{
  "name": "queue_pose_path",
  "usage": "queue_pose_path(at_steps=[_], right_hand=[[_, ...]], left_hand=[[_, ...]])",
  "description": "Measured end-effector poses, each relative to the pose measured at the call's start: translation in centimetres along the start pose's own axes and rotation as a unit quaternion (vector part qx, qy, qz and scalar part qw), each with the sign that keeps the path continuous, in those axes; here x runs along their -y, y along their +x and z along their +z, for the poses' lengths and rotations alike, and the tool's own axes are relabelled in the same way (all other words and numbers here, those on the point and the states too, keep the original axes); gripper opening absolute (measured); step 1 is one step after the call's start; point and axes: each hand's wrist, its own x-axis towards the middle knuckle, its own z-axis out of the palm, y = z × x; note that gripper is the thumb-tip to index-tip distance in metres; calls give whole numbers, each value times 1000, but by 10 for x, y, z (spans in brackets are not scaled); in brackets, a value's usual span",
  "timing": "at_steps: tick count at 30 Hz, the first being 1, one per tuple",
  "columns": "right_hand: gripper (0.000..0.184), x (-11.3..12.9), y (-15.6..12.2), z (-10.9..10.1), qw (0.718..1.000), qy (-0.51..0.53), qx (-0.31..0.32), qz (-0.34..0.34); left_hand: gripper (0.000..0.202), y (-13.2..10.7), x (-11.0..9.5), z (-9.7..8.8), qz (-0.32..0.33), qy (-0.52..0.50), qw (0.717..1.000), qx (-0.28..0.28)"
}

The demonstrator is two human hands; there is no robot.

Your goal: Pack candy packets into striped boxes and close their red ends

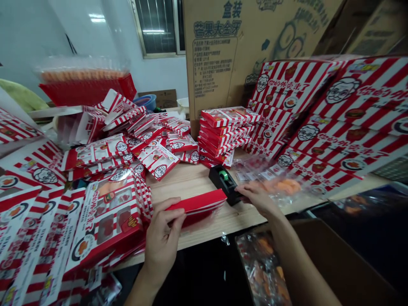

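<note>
Hands apart, left hand (162, 242) gripping glossy red cardboard box (197, 205), right hand (259, 197) loosely open beside black tape dispenser (223, 183)

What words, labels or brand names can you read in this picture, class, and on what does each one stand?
"盒装": at the top of the cardboard carton
"芒果大金牙": just below it, on the same carton
"你的外卖来了": in red on the red-and-white striped box, slightly blurred
The small print panel on the carton is too small to read, as is the fine print on the smaller boxes.
</note>
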Motion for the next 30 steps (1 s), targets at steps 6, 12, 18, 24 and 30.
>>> queue_pose_path(at_steps=[6,12,18,24,30], right_hand=[[43,-31,-19,10,995,66,-69,4],[39,-48,-22,22,989,50,-137,16],[29,7,-100,38,987,109,-114,-27],[77,84,-147,99,958,264,-48,-100],[87,83,-128,119,961,265,-53,-49]], left_hand=[[16,-1,1,1,4,23,1000,11],[15,-2,-3,3,2,25,1000,9],[12,-3,-11,2,24,33,999,9],[11,-3,-18,3,38,45,998,18],[21,10,-26,-13,72,89,982,152]])
